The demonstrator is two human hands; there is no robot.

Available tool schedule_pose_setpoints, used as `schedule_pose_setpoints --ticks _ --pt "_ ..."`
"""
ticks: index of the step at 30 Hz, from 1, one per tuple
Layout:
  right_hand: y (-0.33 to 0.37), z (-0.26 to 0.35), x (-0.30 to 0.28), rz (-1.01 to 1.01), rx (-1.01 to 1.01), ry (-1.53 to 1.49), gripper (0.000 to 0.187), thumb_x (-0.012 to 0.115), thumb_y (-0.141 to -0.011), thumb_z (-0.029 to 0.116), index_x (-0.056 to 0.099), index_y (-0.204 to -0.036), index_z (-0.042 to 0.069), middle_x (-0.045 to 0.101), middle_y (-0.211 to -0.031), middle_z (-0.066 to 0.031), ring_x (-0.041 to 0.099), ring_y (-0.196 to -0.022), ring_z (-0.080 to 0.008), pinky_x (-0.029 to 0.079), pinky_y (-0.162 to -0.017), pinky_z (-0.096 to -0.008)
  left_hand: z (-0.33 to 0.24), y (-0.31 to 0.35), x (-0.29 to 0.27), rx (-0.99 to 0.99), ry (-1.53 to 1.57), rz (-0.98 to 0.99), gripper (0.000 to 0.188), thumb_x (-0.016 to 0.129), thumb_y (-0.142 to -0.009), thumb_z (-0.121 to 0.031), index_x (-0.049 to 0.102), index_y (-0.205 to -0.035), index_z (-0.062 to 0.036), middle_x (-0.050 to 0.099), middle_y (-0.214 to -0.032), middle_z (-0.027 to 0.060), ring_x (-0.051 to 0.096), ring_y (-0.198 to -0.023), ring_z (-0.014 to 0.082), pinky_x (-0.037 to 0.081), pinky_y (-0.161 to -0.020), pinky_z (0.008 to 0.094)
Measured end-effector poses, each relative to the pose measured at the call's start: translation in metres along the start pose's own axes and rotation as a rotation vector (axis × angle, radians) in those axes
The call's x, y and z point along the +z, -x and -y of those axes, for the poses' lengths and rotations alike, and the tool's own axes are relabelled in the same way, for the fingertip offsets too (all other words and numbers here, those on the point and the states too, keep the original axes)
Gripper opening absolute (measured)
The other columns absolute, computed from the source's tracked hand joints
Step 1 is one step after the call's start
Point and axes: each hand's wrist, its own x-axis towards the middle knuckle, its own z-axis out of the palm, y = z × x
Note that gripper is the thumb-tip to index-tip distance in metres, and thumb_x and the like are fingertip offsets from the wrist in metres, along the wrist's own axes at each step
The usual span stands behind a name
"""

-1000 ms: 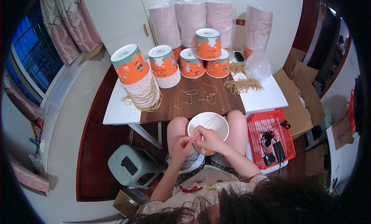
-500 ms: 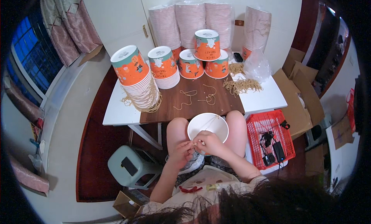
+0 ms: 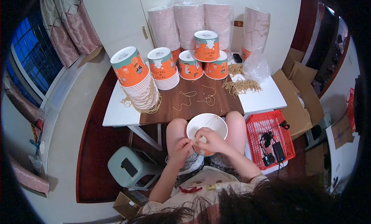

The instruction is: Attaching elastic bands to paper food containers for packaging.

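Note:
A white-lined paper bucket (image 3: 196,123) with an orange and teal outside rests between my knees, mouth up. Tan cord (image 3: 211,119) shows at its far rim and runs down inside. At the near left rim, my left hand (image 3: 181,150) is closed in a pinch on the cord's end. Bent over the same rim, my right hand (image 3: 211,141) also pinches the cord, its fingertips almost meeting the left ones. Both hands partly hide the cord between them.
Ahead, the brown table (image 3: 162,112) carries loose cords (image 3: 187,98), upside-down bucket stacks (image 3: 133,69) and a cord heap (image 3: 241,86). Tall wrapped stacks (image 3: 189,25) stand behind. A red basket (image 3: 253,137) holding chargers is at right; a grey-green stool (image 3: 119,158) holding a phone is at left.
My right hand has shifted slightly, its fingers now more bent and lifted at the rim. My left hand stays pinched in nearly the same place.

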Motion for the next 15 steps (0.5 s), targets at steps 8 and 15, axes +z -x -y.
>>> schedule_pose_setpoints --ticks 8,15 --pt "0.002 -0.019 -0.004 0.141 0.154 -0.338 0.008 0.056 -0.073 0.01 0.053 -0.078 0.005 0.059 -0.078 -0.0057 0.057 -0.072 -0.0147 0.045 -0.066 -0.0272 -0.005 -0.004 0.003 0.112 -0.247 -0.044 0.008 0.051 -0.084 -0.012 0.054 -0.086 -0.0045 0.054 -0.078 -0.0016 0.048 -0.072 0.0046 0.037 -0.067 0.0182" --pt "0.004 -0.019 -0.003 0.192 0.306 -0.494 0.01 0.058 -0.074 0.01 0.053 -0.08 0.004 0.056 -0.071 -0.0011 0.052 -0.067 -0.006 0.043 -0.061 -0.0223 0.003 -0.015 -0.011 0.192 -0.25 0.06 0.007 0.048 -0.085 -0.01 0.052 -0.088 -0.0036 0.054 -0.072 -0.0005 0.047 -0.06 0.004 0.036 -0.053 0.0163"
